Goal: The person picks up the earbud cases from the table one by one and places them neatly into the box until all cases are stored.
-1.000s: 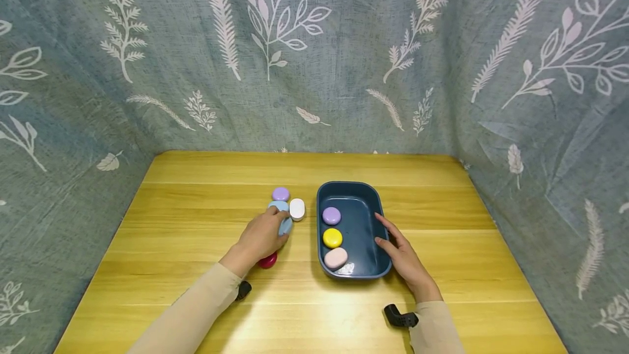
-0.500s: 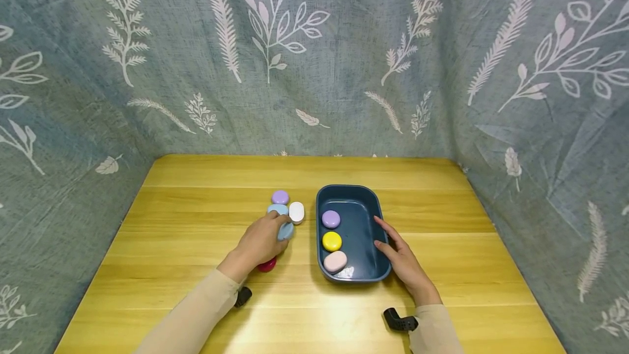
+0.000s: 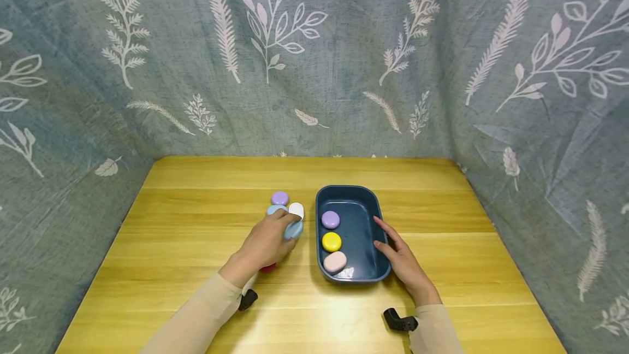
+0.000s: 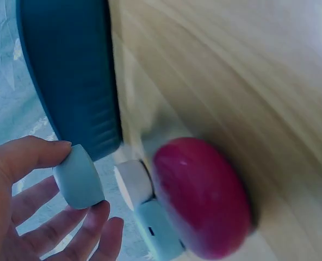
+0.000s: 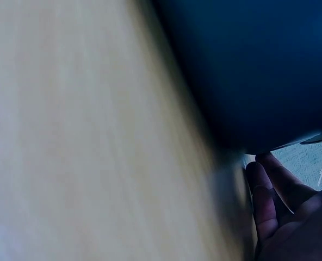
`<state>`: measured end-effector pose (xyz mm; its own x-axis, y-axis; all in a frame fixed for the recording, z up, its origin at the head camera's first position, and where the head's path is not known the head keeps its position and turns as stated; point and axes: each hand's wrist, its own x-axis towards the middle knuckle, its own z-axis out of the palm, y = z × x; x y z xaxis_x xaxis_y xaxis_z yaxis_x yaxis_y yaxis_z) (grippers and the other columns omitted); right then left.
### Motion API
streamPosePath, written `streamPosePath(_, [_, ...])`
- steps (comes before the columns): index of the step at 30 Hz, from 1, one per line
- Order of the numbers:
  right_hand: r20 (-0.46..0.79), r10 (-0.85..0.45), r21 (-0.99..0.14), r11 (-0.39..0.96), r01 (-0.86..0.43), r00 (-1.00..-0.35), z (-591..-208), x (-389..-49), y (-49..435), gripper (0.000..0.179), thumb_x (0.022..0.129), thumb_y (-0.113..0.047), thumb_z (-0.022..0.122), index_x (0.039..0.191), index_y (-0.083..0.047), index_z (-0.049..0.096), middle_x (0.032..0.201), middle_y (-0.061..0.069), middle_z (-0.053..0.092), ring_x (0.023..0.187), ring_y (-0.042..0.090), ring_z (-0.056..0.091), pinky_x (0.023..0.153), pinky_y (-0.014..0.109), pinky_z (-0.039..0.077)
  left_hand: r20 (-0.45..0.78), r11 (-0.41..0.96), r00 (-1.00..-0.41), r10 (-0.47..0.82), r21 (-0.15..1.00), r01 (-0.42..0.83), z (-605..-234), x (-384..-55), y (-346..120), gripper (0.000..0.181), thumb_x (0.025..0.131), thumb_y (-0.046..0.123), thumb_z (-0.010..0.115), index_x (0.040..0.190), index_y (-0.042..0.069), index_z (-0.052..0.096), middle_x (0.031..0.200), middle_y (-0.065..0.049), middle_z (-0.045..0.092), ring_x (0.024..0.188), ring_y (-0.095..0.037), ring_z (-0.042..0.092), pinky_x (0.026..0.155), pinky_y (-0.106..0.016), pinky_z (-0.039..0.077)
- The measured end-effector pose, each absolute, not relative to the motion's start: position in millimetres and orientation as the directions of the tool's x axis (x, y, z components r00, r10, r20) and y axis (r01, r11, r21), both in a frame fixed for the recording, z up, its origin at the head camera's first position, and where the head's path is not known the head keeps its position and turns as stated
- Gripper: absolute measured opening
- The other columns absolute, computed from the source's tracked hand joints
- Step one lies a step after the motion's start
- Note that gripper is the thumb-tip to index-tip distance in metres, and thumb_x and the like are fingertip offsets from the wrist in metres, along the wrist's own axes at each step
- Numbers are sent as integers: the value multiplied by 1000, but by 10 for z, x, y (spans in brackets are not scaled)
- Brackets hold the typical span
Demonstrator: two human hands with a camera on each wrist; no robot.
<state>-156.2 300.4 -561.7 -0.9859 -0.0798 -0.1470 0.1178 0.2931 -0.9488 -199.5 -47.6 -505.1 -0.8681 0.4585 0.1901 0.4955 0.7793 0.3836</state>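
Observation:
My left hand [image 3: 267, 239] pinches a light blue rounded case [image 4: 78, 178] between thumb and fingers, left of the dark blue bin [image 3: 361, 234]. Close around that hand lie a white case [image 3: 296, 210], another light blue case [image 3: 277, 210] with a small dark slot in the left wrist view, and a lilac one [image 3: 280, 198]. A red oval case [image 4: 202, 198] is mostly hidden under the hand in the head view. My right hand [image 3: 405, 261] holds the bin's right side, thumb and index fingertip over the rim, other fingers [image 5: 264, 209] low against the outside.
Inside the bin, a lilac case [image 3: 331, 219], a yellow one [image 3: 331, 242] and a pale pink one [image 3: 335, 262] line its left wall. The wooden table [image 3: 206, 201] is bounded by a leaf-patterned curtain [image 3: 275, 102] at the back and sides.
My left hand has shifted slightly to the right, carrying the light blue case away from the other pieces toward the bin. The right hand and the bin stay in place.

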Motion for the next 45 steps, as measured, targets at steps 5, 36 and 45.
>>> streamPosePath(5, [-152, -64, -947, 296, 127, -986, -5606, -1585, 3009, 52, 98, -36, 56, 144, -48, 36, 161, -6, 17, 150, 27, 11, 117, 60, 15, 210, 760, -854, 475, 392, 519, -4952, -1981, -396, 45, 84, 26, 73, 127, 21, 60, 120, 2, 59, 100, -19, 60, 84, -37, 52])
streamPosePath(36, [-144, -81, -955, 272, 117, -986, -5629, -1610, 3010, 55, 96, -38, 58, 146, -45, 35, 161, -9, 17, 150, 26, 10, 116, 60, 15, 222, 678, -756, 616, 339, 653, -4739, -1919, -31, 46, 85, 25, 71, 130, 26, 58, 121, 4, 58, 100, -17, 58, 87, -32, 50])
streamPosePath(45, [-157, -82, -958, 254, 132, -984, -5601, -1590, 2996, 54, 98, -31, 57, 146, -44, 36, 161, -6, 17, 150, 26, 10, 117, 59, 15, 236, 657, -722, 651, 301, 691, -4737, -1894, 58, 47, 83, 25, 73, 128, 26, 59, 118, 5, 57, 99, -15, 58, 79, -31, 52])
